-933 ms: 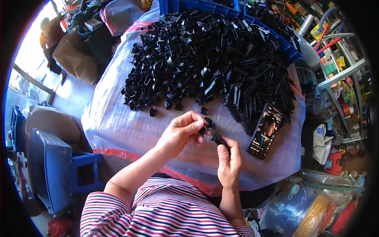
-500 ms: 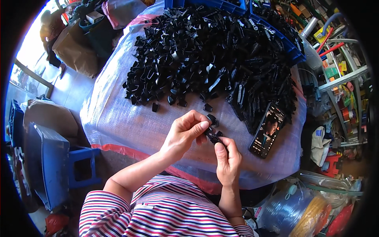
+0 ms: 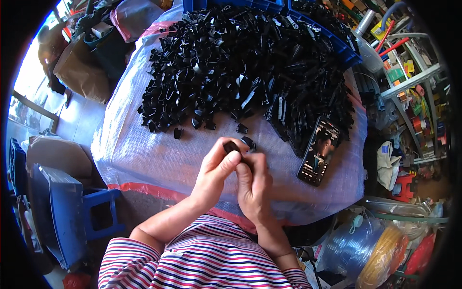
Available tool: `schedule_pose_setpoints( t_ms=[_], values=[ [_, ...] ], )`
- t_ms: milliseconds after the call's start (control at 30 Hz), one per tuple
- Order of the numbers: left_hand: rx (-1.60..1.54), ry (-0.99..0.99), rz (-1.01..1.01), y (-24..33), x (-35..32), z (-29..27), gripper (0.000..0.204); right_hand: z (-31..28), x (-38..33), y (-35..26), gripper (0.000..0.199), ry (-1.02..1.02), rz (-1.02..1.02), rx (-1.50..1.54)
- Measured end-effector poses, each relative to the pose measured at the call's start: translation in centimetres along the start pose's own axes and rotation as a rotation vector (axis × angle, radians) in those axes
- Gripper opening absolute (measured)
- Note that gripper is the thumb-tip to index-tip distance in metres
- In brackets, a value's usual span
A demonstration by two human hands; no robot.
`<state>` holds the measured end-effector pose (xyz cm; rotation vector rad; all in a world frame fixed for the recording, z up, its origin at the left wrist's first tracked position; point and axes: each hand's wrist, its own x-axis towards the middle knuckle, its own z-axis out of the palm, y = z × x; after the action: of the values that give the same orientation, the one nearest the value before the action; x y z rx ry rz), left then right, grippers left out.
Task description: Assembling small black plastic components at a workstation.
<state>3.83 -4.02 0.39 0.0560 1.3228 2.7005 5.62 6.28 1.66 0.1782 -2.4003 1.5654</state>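
My left hand [image 3: 215, 166] pinches a small black plastic part [image 3: 231, 147] between thumb and curled forefinger. My right hand [image 3: 252, 188] is pressed up against it, thumb raised and fingers bent around the same part. Most of the part is hidden by the fingers, so whether it is one piece or two joined cannot be made out. Just beyond the fingertips a loose black curved piece [image 3: 249, 143] rests on the woven white sheet [image 3: 159, 161]. Farther off spreads a big heap of black plastic pieces [image 3: 207, 72], short curved ones at left and long slim ones at right.
Right of my hands lies a phone [image 3: 315, 156] with its screen lit, touching the heap. Blue crates [image 3: 337, 48] border the far side. A blue plastic stool [image 3: 103, 212] stands at lower left, wrapped coils of tubing [image 3: 356, 245] at lower right, crowded shelves [image 3: 414, 91] beyond.
My right hand has moved left and up against my left hand, covering most of the black part that showed between them. The whole view has shifted slightly.
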Motion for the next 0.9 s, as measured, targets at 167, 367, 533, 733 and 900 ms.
schedule_pose_setpoints(
  t_ms=[167, 367, 533, 733, 900],
  values=[
    [-0.400, -0.002, -0.211, 1.6, 2.5, -1.8, 0.019, -3.9, 5.4, 2.4, 0.019, 0.018, -0.087, -0.651],
    [0.692, -0.171, 0.067, 2.7, 7.0, -2.0, 0.009, -4.4, 5.9, 5.7, 0.030, -0.048, -0.149, -0.634],
    [1.706, -0.528, 0.566, 0.6, 8.1, -1.8, 0.009, -4.5, 3.0, 4.7, 0.047, -0.021, 0.128, 0.282],
    [1.349, -0.413, 0.409, 2.1, 7.9, -1.3, 0.021, -4.8, 1.3, 3.1, 0.045, 0.045, 0.202, 0.630],
    [0.558, -0.284, -0.186, 3.7, 6.4, -1.3, 0.022, -5.3, 1.2, 2.2, 0.046, -0.036, 0.322, 1.037]
  ],
)
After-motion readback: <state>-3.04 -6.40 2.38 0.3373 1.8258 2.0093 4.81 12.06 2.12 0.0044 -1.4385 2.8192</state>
